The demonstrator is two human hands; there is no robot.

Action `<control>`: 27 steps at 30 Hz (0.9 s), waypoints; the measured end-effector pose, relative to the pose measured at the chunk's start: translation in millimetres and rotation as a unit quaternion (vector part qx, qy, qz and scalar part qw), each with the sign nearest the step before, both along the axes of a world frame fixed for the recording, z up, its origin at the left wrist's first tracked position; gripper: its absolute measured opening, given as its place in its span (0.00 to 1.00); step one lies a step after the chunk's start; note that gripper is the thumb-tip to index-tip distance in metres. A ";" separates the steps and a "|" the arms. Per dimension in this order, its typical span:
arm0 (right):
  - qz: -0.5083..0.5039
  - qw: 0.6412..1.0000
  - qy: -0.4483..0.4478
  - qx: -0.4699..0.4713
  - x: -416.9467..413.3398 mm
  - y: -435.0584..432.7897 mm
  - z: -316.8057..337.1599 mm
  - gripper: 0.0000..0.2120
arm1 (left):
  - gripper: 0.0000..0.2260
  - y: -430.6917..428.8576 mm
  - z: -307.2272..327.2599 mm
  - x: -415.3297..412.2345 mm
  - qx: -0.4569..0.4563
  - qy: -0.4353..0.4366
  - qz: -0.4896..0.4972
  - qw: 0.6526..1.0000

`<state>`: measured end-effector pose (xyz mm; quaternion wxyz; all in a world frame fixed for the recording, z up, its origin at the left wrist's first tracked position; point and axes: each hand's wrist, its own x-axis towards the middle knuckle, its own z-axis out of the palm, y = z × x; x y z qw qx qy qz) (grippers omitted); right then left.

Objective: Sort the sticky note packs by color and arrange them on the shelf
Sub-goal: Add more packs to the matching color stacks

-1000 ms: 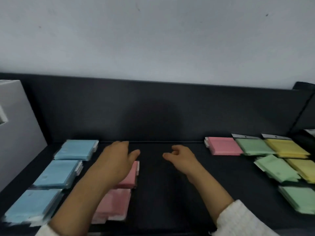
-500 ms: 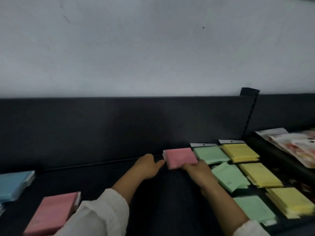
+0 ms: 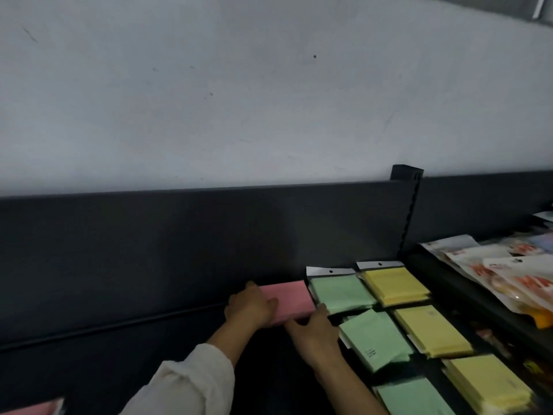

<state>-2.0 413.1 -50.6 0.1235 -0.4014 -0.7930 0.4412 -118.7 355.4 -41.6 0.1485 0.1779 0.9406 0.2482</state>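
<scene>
Both of my hands are working on one pink pack (image 3: 291, 299) at the back of the dark shelf (image 3: 125, 348). Going from the left, a second pink pack (image 3: 33, 408) is peeking in at the bottom left corner, well apart from everything else. Next, my left hand (image 3: 250, 305) is coming in from a pale sleeve (image 3: 185, 384) and lying across the left end of the pink pack, fingers curled down over its top — closed on it rather than spread. My right hand (image 3: 314, 330) is meeting the same pack from the near side, thumb and fingertips pressing against its front edge and right corner, so the pack is sitting pinched between the two hands. It is lying flat, up against the shelf's black back panel (image 3: 179, 235), with its right end touching the rear green pack (image 3: 341, 293).

Further right, the green packs are running front to back in a loose column: the rear one is lying square, the middle green pack (image 3: 374, 336) is sitting crooked and overlapping its neighbour, and a nearer green pack (image 3: 413, 398) is partly cut off by the bottom edge. Just beside them, three yellow packs (image 3: 395, 284) are lying in a tidier column. Beyond the notched black upright (image 3: 408, 211) — on the neighbouring shelf — white and red packets (image 3: 508, 274) are lying overlapped; their print is too blurred to read.
</scene>
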 end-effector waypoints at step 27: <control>0.077 0.992 0.093 -0.039 -4.0 -10.9 -2.5 0.26 | 0.25 -90.4 13.8 17.9 0.340 -0.181 -0.031 0.922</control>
